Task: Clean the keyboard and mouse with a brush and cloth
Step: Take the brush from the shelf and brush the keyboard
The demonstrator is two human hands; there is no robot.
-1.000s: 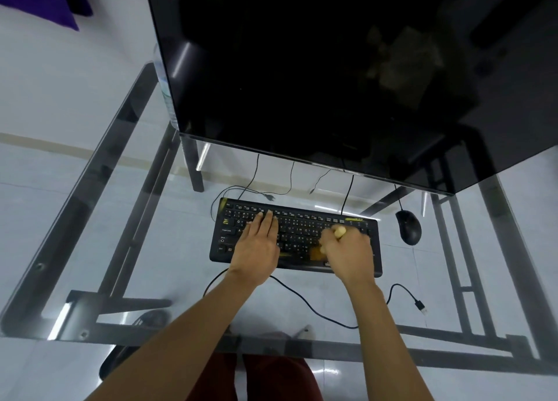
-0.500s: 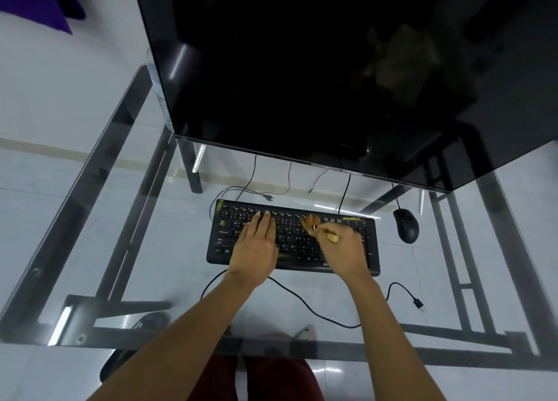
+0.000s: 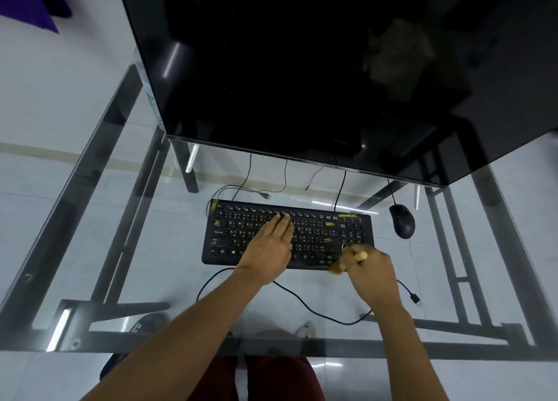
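A black keyboard (image 3: 238,231) with yellow smudges lies on the glass desk (image 3: 126,249). My left hand (image 3: 270,246) rests flat on its middle keys, fingers straight and together. My right hand (image 3: 370,272) grips a small brush (image 3: 347,260) with a pale handle end and brown bristles. The bristles, blurred, sit at the keyboard's front right edge. A black mouse (image 3: 401,221) lies to the right of the keyboard, untouched. No cloth is in view.
A large dark monitor (image 3: 302,68) hangs over the back of the desk. A black cable (image 3: 317,310) with a loose USB plug (image 3: 416,299) runs along the front. Metal frame bars show through the glass.
My right hand has swept the brush from the keyboard's upper middle keys down to its front right edge. My left hand has stayed flat on the keys.
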